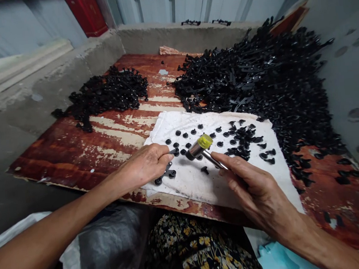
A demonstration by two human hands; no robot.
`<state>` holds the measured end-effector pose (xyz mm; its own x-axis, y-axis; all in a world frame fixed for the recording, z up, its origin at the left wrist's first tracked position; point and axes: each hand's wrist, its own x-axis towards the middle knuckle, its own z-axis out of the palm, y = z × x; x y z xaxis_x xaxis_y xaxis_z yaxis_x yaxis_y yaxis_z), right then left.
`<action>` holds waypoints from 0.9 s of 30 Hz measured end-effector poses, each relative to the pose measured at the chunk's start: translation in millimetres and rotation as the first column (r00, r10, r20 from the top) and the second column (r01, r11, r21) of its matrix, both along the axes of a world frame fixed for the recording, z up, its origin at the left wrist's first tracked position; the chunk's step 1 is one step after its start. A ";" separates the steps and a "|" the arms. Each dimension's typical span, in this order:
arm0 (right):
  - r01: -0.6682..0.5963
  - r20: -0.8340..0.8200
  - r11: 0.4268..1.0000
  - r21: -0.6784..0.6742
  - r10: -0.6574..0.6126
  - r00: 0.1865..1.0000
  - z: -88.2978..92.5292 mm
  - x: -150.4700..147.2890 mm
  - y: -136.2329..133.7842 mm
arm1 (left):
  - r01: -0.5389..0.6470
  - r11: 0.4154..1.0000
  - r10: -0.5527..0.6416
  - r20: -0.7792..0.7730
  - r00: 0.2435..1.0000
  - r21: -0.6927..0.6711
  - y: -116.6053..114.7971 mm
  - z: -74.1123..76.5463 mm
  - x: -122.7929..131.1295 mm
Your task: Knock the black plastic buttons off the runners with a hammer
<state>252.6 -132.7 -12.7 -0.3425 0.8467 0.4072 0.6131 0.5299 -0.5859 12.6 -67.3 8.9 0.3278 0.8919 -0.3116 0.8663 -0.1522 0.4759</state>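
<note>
My left hand [152,163] is closed around a black bracket-like part [169,167], whose round ends show near the left edge of a white cloth [190,187]. My right hand [255,186] grips the handle of a small mallet [196,148] with a metal body, a yellow face and a dark face. The mallet head hangs just right of the held part; whether it touches anything I cannot tell. Several round black pieces with short stems [220,144] stand spaced out on the cloth, and a small heap of the same pieces [242,140] lies at its right.
A large pile of black parts [255,70] covers the back right of the worn red board [114,135]. A smaller pile [110,90] lies at the back left. Low concrete ledges [98,54] border the board, and a red box [86,13] stands in the corner.
</note>
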 end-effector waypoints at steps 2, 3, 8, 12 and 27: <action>-0.015 0.023 0.999 0.049 0.014 1.000 3.5 -8.0 5.4 | -0.002 1.000 0.002 -0.022 1.000 -0.023 0.8 1.9 1.2; -0.025 0.046 0.997 0.071 0.022 0.999 4.7 -11.9 7.9 | -0.006 0.999 0.005 -0.032 0.999 -0.033 1.0 2.6 1.4; -0.052 0.175 0.983 0.178 0.021 0.984 3.0 -23.0 14.3 | -0.010 0.998 0.008 -0.033 0.999 -0.062 1.4 2.8 0.1; -0.075 0.288 0.967 0.243 0.002 0.958 0.0 -22.6 15.2 | 0.003 0.998 -0.004 -0.019 1.000 -0.068 2.9 1.4 -1.1; -0.039 0.195 0.942 0.335 -0.029 0.980 15.7 -27.6 13.1 | 0.012 0.998 -0.009 0.046 0.999 -0.069 7.7 -3.5 -5.0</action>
<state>225.0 -119.7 2.9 -0.4474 0.6704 0.5919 0.6939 0.6778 -0.2431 7.6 -59.6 5.4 0.3522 0.8650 -0.3573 0.8418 -0.1260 0.5249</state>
